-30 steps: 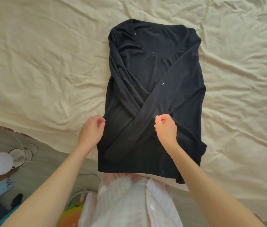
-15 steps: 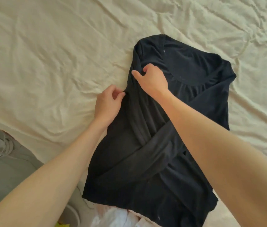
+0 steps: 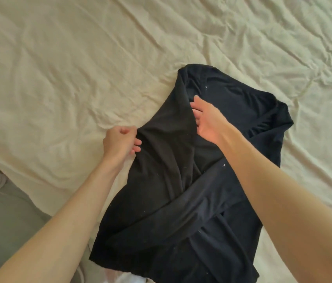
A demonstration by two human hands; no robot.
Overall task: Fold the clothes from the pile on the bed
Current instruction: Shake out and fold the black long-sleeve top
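Nearest the camera, the hem of the top [image 3: 177, 211] hangs over the bed's near edge, its dark fabric dotted with pale lint. The two long sleeves cross over its front, one lying diagonally on the other just above the hem. Both bare forearms reach in from below, one on each side of the crossing.

At the top's left edge, about midway up, the left hand [image 3: 120, 144] is clenched on the cloth, pinching a gathered fold between thumb and curled fingers; the fabric puckers toward that grip. Beyond it and further in over the top, the right hand [image 3: 208, 119] lies with its fingers tucked under a raised flap of the left side, the thumb out on the upper face; it seems to be grasping that flap, though the fingertips are hidden by cloth. The flap stands up off the body of the top between the two hands.

Past the right hand the neckline opens toward the far side, the right shoulder bunched in small folds. The top lies slantwise on the cream sheet [image 3: 79, 68], which is creased all round it and stretches away behind. Left of the hem, below the bed's edge, a strip of grey floor [image 3: 8, 221] shows
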